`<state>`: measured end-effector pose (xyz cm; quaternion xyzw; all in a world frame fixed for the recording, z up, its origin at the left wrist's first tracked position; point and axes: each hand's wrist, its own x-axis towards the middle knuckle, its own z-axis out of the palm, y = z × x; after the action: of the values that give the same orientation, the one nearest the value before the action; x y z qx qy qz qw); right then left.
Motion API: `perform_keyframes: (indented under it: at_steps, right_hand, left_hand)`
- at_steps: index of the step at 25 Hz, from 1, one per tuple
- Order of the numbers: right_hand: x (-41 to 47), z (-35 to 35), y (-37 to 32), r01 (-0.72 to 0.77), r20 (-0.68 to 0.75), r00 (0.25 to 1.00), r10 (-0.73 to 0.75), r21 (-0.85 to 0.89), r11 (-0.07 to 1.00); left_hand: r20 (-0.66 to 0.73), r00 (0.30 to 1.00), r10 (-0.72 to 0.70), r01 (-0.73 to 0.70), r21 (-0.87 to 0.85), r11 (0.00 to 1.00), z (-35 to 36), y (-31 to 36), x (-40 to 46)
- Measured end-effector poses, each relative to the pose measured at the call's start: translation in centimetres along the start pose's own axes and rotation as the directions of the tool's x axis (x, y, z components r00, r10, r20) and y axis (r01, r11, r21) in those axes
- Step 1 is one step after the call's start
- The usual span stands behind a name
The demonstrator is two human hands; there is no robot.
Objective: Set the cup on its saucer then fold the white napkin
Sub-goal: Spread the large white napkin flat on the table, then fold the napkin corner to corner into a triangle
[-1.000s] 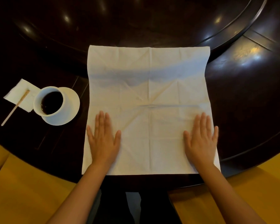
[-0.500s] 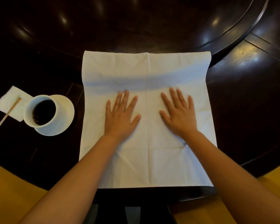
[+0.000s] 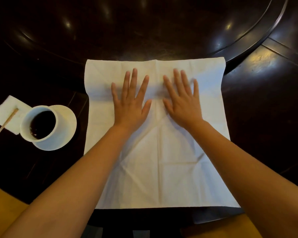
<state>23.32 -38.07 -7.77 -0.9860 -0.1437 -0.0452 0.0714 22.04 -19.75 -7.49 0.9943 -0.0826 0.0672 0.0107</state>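
napkin (image 3: 162, 160): white, spread flat on the dark table (image 3: 258, 103), creases all over it
left hand (image 3: 130, 103): palm down on the napkin's far half, fingers spread
right hand (image 3: 182, 102): same deal, just beside the left
cup (image 3: 40, 124): full of dark drink, sitting on the saucer (image 3: 65, 121), left of the napkin
stick (image 3: 3, 125): lying on a small tissue (image 3: 5, 110) by the cup

L hand (image 3: 130, 107) + R hand (image 3: 182, 103) | slid up napkin (image 3: 162, 160) | now near far edge

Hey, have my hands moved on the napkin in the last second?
Yes. Both the left hand and right hand slid away from the body, from near the napkin's near edge toward its far edge, and closer together.
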Motion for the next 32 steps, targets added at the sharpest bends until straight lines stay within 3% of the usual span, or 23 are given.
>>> perform_keyframes:
  at_steps: [4, 8, 10, 12, 15, 17, 21, 25, 32]
  right_hand:
    - [1.7, -0.1, 1.8, -0.050, 0.049, 0.997, 0.051, -0.022, 0.998]
    - [-0.1, -1.3, 4.5, -0.210, 0.045, 0.977, 0.207, 0.082, 0.974]
    - [-3.6, -1.9, 4.2, -0.149, 0.096, 0.986, 0.138, 0.117, 0.982]
    - [-8.7, -2.6, 3.6, -0.019, 0.202, 0.979, -0.011, 0.145, 0.989]
    - [-16.0, -3.7, 4.0, 0.195, 0.371, 0.900, -0.227, 0.121, 0.973]
    - [-19.4, -4.5, 5.0, 0.282, 0.430, 0.853, -0.296, 0.098, 0.955]
    - [-23.2, -6.4, 6.9, 0.412, 0.512, 0.763, -0.394, 0.085, 0.907]
    - [-23.9, -7.2, 8.2, 0.481, 0.549, 0.703, -0.452, 0.102, 0.871]
    - [-24.0, -7.6, 8.2, 0.525, 0.464, 0.708, -0.533, 0.159, 0.836]
  left_hand:
    - [0.094, 0.996, 0.009, -0.009, 0.002, 1.000, 0.7, -1.3, 2.1]
    - [0.053, 0.982, -0.181, 0.185, -0.074, 0.980, 0.1, -2.5, 0.6]
    - [0.046, 0.978, -0.206, 0.210, -0.129, 0.969, -0.2, -0.8, -2.3]
    - [0.081, 0.989, -0.121, 0.134, -0.195, 0.972, -0.4, 2.5, -6.7]
    - [0.180, 0.981, 0.071, -0.031, -0.215, 0.976, -0.6, 7.7, -12.7]
    - [0.248, 0.955, 0.161, -0.117, -0.182, 0.976, -0.6, 9.8, -14.9]
    - [0.291, 0.945, 0.152, -0.118, -0.131, 0.984, -0.8, 10.3, -15.5]
    - [0.321, 0.938, 0.135, -0.103, -0.112, 0.988, -0.9, 10.5, -15.6]
    - [0.321, 0.937, 0.141, -0.093, -0.158, 0.983, -1.0, 10.9, -16.9]
